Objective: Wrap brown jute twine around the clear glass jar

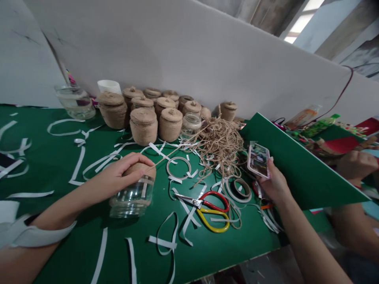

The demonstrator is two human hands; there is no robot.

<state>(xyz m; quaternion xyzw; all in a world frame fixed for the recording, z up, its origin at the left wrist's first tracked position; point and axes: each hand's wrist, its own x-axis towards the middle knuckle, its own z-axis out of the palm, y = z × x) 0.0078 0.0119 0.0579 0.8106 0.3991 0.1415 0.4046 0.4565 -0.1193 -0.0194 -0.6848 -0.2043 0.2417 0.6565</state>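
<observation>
My left hand (122,171) is closed over a glass jar (133,193) that lies on its side on the green table (59,165). Jute twine is wound round the jar's upper part, and a strand runs from my fingers to a loose heap of twine (220,146). My right hand (274,183) holds a phone (258,159) with a lit screen, raised above the table's right side. Red and yellow scissors (209,209) lie between my hands.
Several twine-covered jars with lids (143,126) stand at the back by the white wall, with a bare glass jar (191,124) and a glass bowl (75,102). White paper strips and tape rolls (239,189) litter the table. A green board (296,161) leans at right; another person's hand (355,163) shows beyond it.
</observation>
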